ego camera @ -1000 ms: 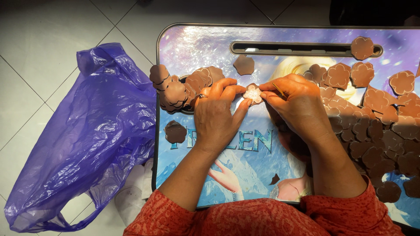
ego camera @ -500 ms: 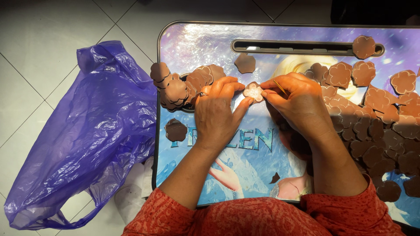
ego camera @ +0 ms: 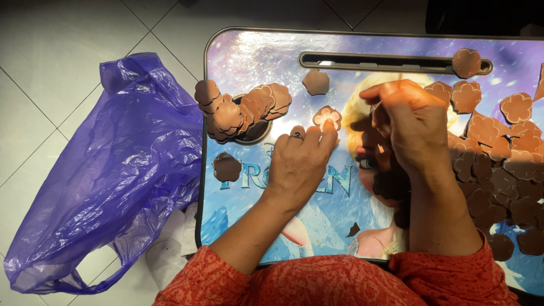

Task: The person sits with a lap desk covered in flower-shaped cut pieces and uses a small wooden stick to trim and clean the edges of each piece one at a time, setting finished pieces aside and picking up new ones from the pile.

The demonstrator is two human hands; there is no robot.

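Observation:
My left hand (ego camera: 300,164), with a ring on one finger, pinches a small brown flower-shaped cutout (ego camera: 327,117) at its fingertips over the printed lap table (ego camera: 249,62). My right hand (ego camera: 411,127) hovers just right of it with fingers curled, apart from that cutout; whether it holds anything is hidden. A stacked row of the same brown cutouts (ego camera: 241,110) lies left of my left hand, in and around a round recess. Loose cutouts (ego camera: 498,153) are spread at the right.
A crumpled purple plastic bag (ego camera: 107,170) lies on the tiled floor left of the table. Single cutouts lie near the slot (ego camera: 315,81), on the slot's right end (ego camera: 466,62) and at the table's left (ego camera: 226,168).
Both hands held the cutout together before. Now my right hand has let go and moved right, while my left hand keeps the cutout.

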